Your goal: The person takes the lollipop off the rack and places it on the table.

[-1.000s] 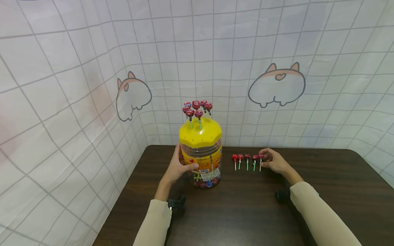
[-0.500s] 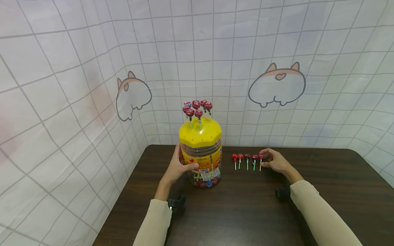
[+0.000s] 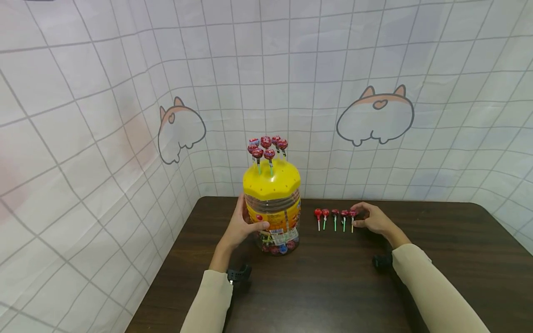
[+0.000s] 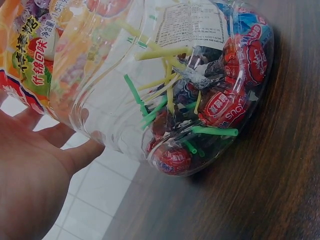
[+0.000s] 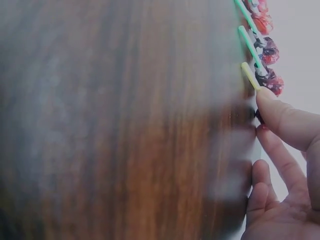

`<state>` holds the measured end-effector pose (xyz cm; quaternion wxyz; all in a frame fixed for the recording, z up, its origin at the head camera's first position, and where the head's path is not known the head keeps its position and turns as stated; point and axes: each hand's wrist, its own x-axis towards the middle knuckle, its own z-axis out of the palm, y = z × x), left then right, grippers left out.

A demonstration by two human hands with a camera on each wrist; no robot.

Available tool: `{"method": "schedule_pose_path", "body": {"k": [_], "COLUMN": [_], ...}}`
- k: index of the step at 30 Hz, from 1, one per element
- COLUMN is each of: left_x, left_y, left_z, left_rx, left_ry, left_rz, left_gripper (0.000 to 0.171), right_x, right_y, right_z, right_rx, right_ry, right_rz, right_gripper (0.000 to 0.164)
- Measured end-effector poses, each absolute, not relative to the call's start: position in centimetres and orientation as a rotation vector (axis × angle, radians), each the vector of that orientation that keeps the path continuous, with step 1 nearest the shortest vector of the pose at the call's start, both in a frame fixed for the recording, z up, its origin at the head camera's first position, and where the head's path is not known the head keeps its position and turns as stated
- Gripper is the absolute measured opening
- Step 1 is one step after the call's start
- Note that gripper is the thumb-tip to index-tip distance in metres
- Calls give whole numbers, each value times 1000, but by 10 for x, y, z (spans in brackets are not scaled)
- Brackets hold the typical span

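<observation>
My left hand grips the side of a clear candy jar with a yellow lid. Several red-wrapped lollipops stand upright in the lid, sticks down. In the left wrist view, more lollipops with green and yellow sticks lie inside at the jar's bottom. To the right of the jar, lollipops lie in a row on the table, heads toward the wall. My right hand pinches the rightmost lollipop, which has a yellow stick, between thumb and finger. My thumb partly hides its head in the right wrist view.
The dark wooden table ends at a white gridded cloth printed with cartoon animals, behind and on the left. The other lollipops in the row, such as the red one at its left end, lie between jar and right hand.
</observation>
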<state>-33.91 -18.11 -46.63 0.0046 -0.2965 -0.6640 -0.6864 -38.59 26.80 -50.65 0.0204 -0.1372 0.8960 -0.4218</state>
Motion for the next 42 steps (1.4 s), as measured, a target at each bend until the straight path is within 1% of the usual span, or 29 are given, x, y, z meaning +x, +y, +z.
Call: {"method": "schedule_pose_path", "body": {"k": [6, 16, 21, 24, 28, 35, 42], "left_x": [-339, -338, -338, -339, -339, -339, -339], "left_y": [-182, -182, -182, -182, -183, -183, -182], "left_z": [-467, -468, -467, -467, -467, -468, -468], "left_rx": [-917, -916, -924, -928, -936, -914, -904], "left_ry": [-2088, -2093, -2092, -2090, -2085, -2103, -2103], "left_rz": [-2142, -2145, -2137, -2132, -2131, -2135, -2139], "left_gripper": [96, 98, 98, 98, 97, 97, 97], "right_x": [-386, -380, -376, -371, -363, -345, -334], "right_y": [266, 267, 271, 268, 253, 203, 149], "right_z": [-506, -502, -493, -476, -438, -368, -322], "right_rx": [-424, -412, -420, -414, -479, -735, -946], "right_ry": [2772, 2777, 2788, 2789, 2809, 2866, 2880], "right_rz": [-1309, -1321, -1342, -1386, -1444, -1460, -1541], "right_gripper": [51, 53, 55, 54, 48, 38, 33]}}
